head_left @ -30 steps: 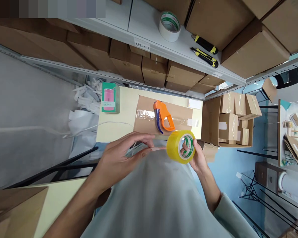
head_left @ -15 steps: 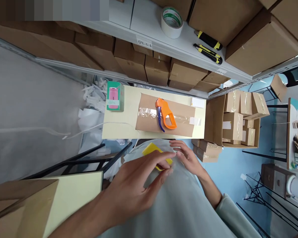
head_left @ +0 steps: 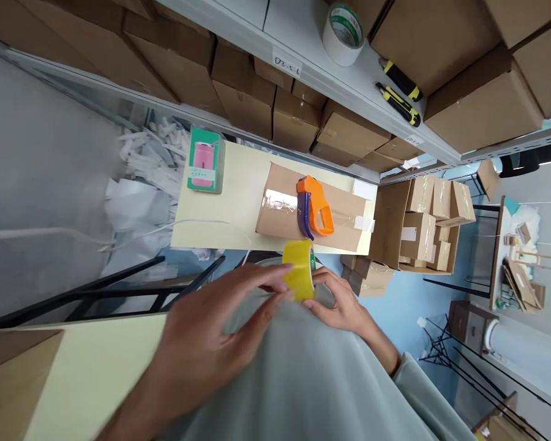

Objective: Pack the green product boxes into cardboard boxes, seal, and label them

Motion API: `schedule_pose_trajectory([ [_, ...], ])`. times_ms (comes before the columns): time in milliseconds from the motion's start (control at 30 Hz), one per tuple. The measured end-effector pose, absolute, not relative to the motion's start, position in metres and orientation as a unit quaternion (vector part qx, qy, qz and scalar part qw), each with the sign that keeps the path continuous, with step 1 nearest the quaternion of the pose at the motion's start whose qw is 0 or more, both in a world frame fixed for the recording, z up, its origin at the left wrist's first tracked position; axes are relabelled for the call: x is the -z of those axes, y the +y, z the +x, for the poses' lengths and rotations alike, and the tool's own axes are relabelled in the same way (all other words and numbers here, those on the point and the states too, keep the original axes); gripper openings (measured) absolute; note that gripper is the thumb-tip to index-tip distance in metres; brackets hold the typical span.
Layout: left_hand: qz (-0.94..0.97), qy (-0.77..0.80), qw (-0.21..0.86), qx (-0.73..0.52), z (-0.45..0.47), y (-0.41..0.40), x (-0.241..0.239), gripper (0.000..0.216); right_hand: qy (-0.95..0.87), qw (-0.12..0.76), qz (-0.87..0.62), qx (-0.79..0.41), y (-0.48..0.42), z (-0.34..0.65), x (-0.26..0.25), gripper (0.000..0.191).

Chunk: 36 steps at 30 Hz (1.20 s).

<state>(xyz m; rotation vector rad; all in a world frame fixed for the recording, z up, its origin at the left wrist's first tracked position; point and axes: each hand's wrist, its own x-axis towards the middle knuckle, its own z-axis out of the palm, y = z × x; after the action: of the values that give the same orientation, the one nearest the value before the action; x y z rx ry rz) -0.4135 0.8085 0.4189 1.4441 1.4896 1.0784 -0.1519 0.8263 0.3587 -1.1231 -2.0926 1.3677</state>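
Right grip (head_left: 342, 303) holds yellow tape roll (head_left: 297, 266) mid-frame, core facing right; left grip (head_left: 215, 324) touches its left side, pinch unclear.

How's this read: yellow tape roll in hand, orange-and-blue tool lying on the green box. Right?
One slip: the orange-and-blue tool lies on the taped brown cardboard, not the green box. The head view shows it. What you said of the yellow tape roll stands.
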Motion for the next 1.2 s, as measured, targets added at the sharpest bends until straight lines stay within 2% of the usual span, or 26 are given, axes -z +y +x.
schedule_pose_trajectory([
  [233,0.408,0.609,0.450,-0.510,-0.447,0.812,-0.372,0.031,-0.790,0.193,-0.437,-0.385,0.824,-0.172,-0.373,0.021],
  [400,0.415,0.555,0.470,-0.546,-0.491,0.828,-0.318,0.048,-0.844,0.164,-0.421,-0.289,0.842,-0.214,-0.355,0.018],
  [633,0.420,0.536,0.501,-0.535,-0.540,0.860,-0.263,0.044,-0.884,0.046,-0.429,-0.179,0.869,-0.268,-0.311,0.021],
  [833,0.297,0.551,0.514,-0.587,-0.515,0.874,-0.218,0.061,-0.890,-0.024,-0.444,-0.100,0.869,-0.281,-0.284,0.020],
  [1200,0.258,0.589,0.471,-0.604,-0.517,0.854,-0.203,0.068,-0.890,-0.023,-0.456,-0.006,0.858,-0.288,-0.279,0.030],
])
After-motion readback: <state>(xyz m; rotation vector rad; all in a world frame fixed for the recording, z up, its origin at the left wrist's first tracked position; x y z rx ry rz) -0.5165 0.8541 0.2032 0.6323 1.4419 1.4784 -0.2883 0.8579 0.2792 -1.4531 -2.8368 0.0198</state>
